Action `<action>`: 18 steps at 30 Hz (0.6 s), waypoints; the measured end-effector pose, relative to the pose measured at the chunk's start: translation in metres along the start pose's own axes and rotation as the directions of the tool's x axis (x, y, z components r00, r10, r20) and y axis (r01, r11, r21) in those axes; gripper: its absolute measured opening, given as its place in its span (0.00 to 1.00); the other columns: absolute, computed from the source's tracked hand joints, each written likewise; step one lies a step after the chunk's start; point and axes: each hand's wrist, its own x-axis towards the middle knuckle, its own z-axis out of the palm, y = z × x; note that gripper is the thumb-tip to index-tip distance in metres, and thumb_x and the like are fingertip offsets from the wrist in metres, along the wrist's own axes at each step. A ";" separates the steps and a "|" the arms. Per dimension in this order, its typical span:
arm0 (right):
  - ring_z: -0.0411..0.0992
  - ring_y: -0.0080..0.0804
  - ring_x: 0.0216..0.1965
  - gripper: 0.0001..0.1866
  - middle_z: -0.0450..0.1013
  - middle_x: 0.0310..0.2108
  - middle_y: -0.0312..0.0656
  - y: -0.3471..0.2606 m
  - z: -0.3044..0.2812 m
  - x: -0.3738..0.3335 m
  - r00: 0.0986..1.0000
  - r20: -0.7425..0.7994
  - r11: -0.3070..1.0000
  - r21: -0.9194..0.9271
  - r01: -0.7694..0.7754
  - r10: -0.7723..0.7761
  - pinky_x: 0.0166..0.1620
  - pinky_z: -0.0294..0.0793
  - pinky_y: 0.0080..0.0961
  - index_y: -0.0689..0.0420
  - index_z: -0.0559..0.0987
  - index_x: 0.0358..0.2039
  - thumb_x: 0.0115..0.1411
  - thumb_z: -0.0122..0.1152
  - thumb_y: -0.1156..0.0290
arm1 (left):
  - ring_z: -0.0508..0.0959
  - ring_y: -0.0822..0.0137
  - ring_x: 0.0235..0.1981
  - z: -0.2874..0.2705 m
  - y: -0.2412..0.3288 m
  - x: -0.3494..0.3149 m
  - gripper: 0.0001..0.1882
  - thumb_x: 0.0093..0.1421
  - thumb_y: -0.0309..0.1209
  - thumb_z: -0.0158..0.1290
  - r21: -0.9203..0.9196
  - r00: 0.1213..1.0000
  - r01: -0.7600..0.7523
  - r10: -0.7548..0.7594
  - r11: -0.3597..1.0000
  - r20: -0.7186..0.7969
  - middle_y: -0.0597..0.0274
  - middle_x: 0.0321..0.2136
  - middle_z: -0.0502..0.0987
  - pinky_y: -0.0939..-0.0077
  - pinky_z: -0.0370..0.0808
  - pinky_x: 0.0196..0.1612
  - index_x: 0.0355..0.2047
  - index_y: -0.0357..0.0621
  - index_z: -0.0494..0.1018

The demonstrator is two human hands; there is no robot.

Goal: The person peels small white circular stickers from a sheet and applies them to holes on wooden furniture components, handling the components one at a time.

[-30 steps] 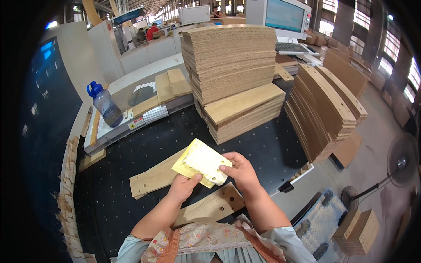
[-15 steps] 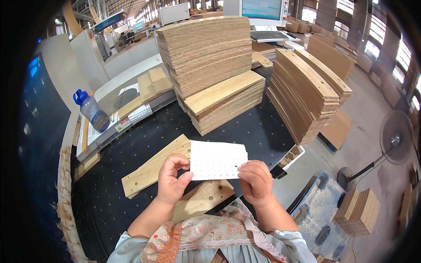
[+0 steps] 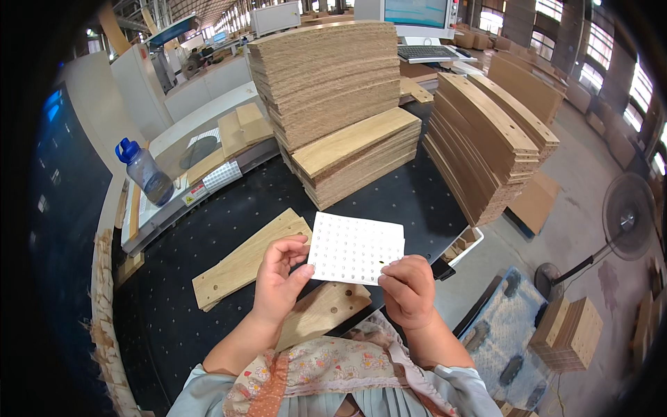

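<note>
A white sheet of small round labels, printed in rows, is held up over the black table. My right hand pinches its lower right corner between thumb and fingers. Close to that grip a small dark spot shows on the sheet. At the sheet's left edge is my left hand, its thumb and loosely curled fingers apart; the thumb tip seems to touch the edge. Below the hands lie a wood-grain board with holes and, to the left, overlapping narrow boards.
Tall stacks of boards stand at the table's far side, with another stack to the right. A blue-capped bottle stands on the machine ledge at left. A standing fan and a board pile are on the right.
The sheet has moved slightly right and up and tilted, so its printed rows show more clearly. My left fingers have loosened from its edge; my right hand still pinches the corner.
</note>
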 end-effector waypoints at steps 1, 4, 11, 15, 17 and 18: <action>0.70 0.37 0.31 0.12 0.72 0.29 0.41 0.000 0.001 0.000 1.000 -0.012 1.000 -0.013 0.015 -0.015 0.34 0.70 0.33 0.59 0.77 0.26 0.35 0.60 0.81 | 0.71 0.66 0.47 0.002 -0.001 -0.001 0.14 0.56 0.24 0.55 -0.191 0.997 0.059 -0.068 0.980 -0.042 0.55 0.45 0.71 0.69 0.67 0.52 0.43 0.36 0.67; 0.70 0.36 0.31 0.12 0.72 0.29 0.40 0.000 0.003 0.002 0.999 -0.014 0.999 -0.031 0.036 -0.036 0.34 0.70 0.33 0.59 0.78 0.25 0.34 0.59 0.79 | 0.71 0.68 0.48 -0.005 -0.002 -0.005 0.16 0.57 0.20 0.52 -0.210 0.988 0.151 -0.142 0.966 0.056 0.57 0.45 0.71 0.69 0.68 0.53 0.47 0.34 0.65; 0.70 0.36 0.33 0.11 0.72 0.29 0.40 -0.006 0.004 0.003 0.998 0.000 0.997 -0.059 0.057 -0.058 0.38 0.70 0.35 0.58 0.79 0.25 0.35 0.59 0.78 | 0.72 0.67 0.48 0.001 -0.001 -0.008 0.18 0.57 0.20 0.52 -0.249 0.988 0.134 -0.110 0.959 0.106 0.56 0.46 0.71 0.71 0.69 0.53 0.49 0.33 0.66; 0.69 0.37 0.35 0.13 0.72 0.32 0.40 -0.007 0.004 -0.002 1.000 0.006 1.000 0.016 -0.016 0.016 0.43 0.69 0.37 0.57 0.77 0.26 0.35 0.61 0.84 | 0.74 0.68 0.46 0.004 -0.001 -0.013 0.16 0.56 0.20 0.53 -0.318 0.960 0.254 -0.197 0.913 0.199 0.55 0.46 0.73 0.73 0.71 0.51 0.47 0.33 0.70; 0.68 0.38 0.40 0.17 0.71 0.36 0.42 -0.005 0.006 -0.008 0.998 -0.008 0.996 0.067 -0.065 0.066 0.46 0.68 0.37 0.57 0.77 0.29 0.34 0.61 0.85 | 0.75 0.68 0.43 0.005 0.000 -0.017 0.15 0.56 0.20 0.53 -0.361 0.933 0.340 -0.263 0.868 0.244 0.55 0.45 0.74 0.74 0.72 0.49 0.45 0.34 0.71; 0.67 0.40 0.43 0.19 0.70 0.39 0.43 -0.005 0.005 -0.009 0.991 -0.006 0.984 0.117 -0.133 0.134 0.48 0.67 0.37 0.57 0.76 0.31 0.34 0.60 0.87 | 0.76 0.69 0.41 0.004 -0.002 -0.019 0.15 0.56 0.21 0.53 -0.348 0.933 0.336 -0.258 0.875 0.252 0.55 0.43 0.75 0.75 0.73 0.47 0.45 0.34 0.71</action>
